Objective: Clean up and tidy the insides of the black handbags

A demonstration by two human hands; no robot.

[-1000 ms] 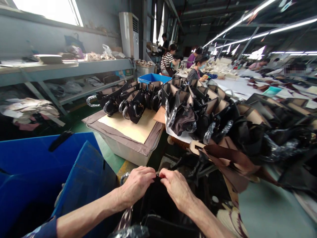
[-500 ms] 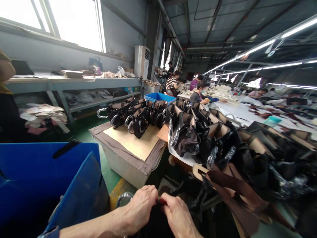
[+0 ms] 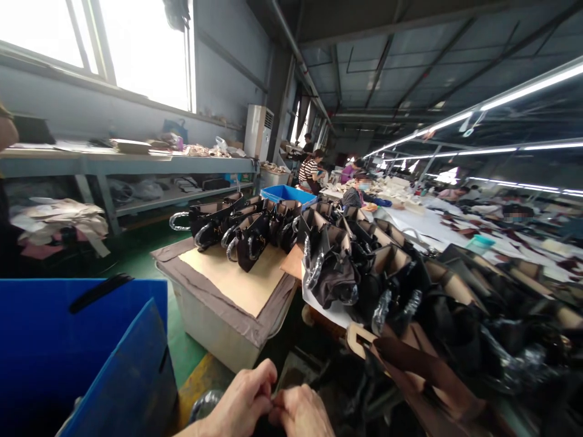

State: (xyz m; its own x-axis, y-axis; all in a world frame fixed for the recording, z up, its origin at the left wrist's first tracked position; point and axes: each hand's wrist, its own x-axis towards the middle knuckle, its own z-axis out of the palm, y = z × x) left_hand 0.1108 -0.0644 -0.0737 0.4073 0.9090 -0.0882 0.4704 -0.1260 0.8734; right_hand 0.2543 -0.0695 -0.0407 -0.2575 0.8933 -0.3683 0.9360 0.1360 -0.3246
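At the bottom centre, my left hand (image 3: 243,394) and my right hand (image 3: 303,411) meet with fingers curled in a pinch. Between and below them is dark material, apparently the top edge of a black handbag; most of it lies hidden under my hands and past the frame's lower edge. A plastic-wrapped handle (image 3: 207,402) curves up just left of my left wrist. Beyond my hands, several black handbags (image 3: 252,246) with wrapped handles stand on a tan board (image 3: 232,282) over a pale bin (image 3: 214,321). More black handbags (image 3: 334,273) crowd the table to the right.
A large blue plastic box (image 3: 122,364) fills the lower left. Brown strap-like pieces (image 3: 423,376) hang at the lower right beside a beige cut-out piece (image 3: 357,340). A long workbench (image 3: 182,161) runs under the window. Several people sit working farther back, near a blue crate (image 3: 289,194).
The view has shifted slightly, and both hands now appear lower. They have drawn closer together, fingers still pinched, with my left thumb and forefinger raised more. The surrounding bags stay in place.
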